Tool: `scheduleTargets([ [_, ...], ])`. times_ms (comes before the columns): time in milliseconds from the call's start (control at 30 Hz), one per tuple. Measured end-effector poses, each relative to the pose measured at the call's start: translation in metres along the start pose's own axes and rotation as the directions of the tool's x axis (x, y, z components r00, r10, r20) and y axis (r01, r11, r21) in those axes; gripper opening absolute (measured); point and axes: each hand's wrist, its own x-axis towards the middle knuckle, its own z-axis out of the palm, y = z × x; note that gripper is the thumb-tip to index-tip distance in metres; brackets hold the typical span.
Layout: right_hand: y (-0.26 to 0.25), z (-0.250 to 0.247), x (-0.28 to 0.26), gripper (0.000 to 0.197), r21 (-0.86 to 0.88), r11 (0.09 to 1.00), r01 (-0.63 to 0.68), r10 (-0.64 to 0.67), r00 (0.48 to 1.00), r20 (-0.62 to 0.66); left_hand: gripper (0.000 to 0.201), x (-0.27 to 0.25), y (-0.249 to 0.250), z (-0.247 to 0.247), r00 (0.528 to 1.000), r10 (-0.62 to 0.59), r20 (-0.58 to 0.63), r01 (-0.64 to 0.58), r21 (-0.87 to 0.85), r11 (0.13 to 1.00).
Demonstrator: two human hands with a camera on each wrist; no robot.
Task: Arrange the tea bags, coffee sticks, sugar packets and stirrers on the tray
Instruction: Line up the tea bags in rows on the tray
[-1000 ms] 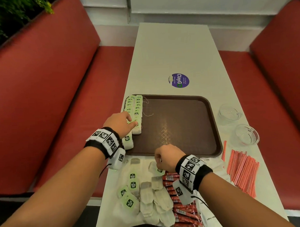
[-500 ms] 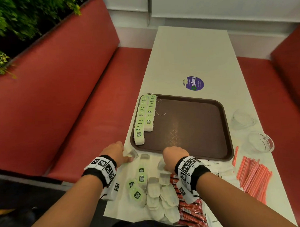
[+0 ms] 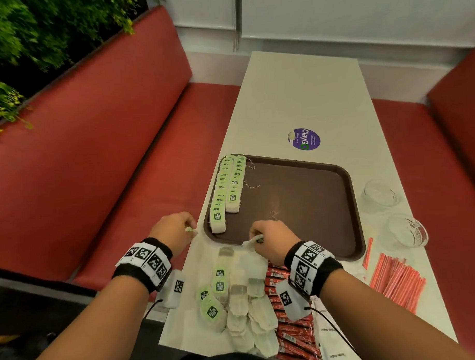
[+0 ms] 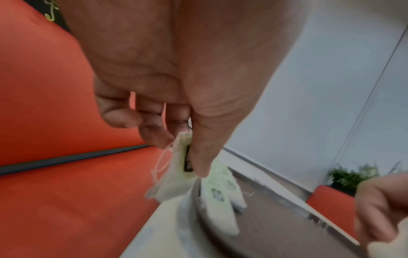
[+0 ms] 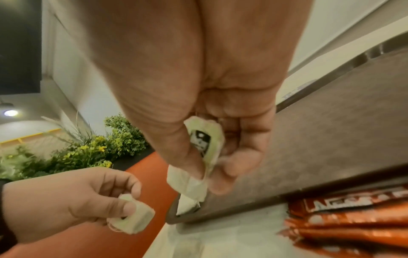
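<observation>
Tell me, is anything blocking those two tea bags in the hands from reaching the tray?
Nothing visible does. The left hand pinches a tea bag just off the tray's near-left corner; the right hand pinches another tea bag over its near rim. The tray floor beside the two tea bag rows is bare.

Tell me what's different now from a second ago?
The left hand left the tea bag rows on the tray, came back to the near table edge and now pinches a tea bag. The right hand lifted another tea bag from the loose pile. The rows, coffee sticks and stirrers stayed put.
</observation>
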Motion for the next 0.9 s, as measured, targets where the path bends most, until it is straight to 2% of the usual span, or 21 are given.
scheduleTargets([
  [133,0.004,-0.007,0.002,0.01,0.094,0.993,0.072,-0.065,0.995,-0.073,0.016,-0.005,0.022,-0.013,0.983,0.178,-0.046,-0.184,-0.181,0.966],
  [267,0.001,-0.011,0.003,0.012,0.202,0.966,0.16,-0.126,0.977,-0.173,0.026,-0.011,0.046,-0.021,0.95,0.31,-0.036,-0.31,-0.228,0.923],
  [333,0.001,-0.012,0.003,0.013,0.292,0.941,0.171,-0.112,0.972,-0.208,0.028,-0.013,0.056,-0.022,0.936,0.353,-0.015,-0.347,-0.233,0.909],
  [400,0.001,-0.013,0.004,0.015,0.356,0.917,0.179,-0.108,0.972,-0.211,0.029,-0.015,0.066,-0.021,0.916,0.402,0.001,-0.391,-0.227,0.892],
  [500,-0.001,-0.012,0.006,0.015,0.389,0.896,0.212,-0.177,0.976,-0.124,0.03,-0.018,0.078,-0.021,0.879,0.476,-0.016,-0.463,-0.256,0.848],
  [567,-0.001,-0.009,0.008,0.022,0.372,0.895,0.248,-0.22,0.969,-0.115,0.031,-0.018,0.084,-0.021,0.865,0.501,-0.027,-0.487,-0.29,0.824],
  [667,-0.003,-0.007,0.011,0.008,0.351,0.897,0.27,-0.231,0.961,-0.151,0.03,-0.016,0.087,-0.021,0.857,0.51,-0.07,-0.499,-0.356,0.79],
  [767,-0.003,-0.007,0.014,0.027,0.345,0.899,0.27,-0.216,0.958,-0.187,0.03,-0.012,0.084,-0.018,0.87,0.48,-0.111,-0.477,-0.435,0.764],
  [833,-0.003,-0.007,0.015,0.025,0.337,0.901,0.273,-0.214,0.956,-0.202,0.027,-0.007,0.08,-0.014,0.885,0.46,-0.064,-0.436,-0.455,0.776],
  [900,-0.002,-0.007,0.018,0.016,0.319,0.913,0.256,-0.195,0.958,-0.21,0.016,0.0,0.077,-0.012,0.899,0.438,0.0,-0.393,-0.443,0.806],
])
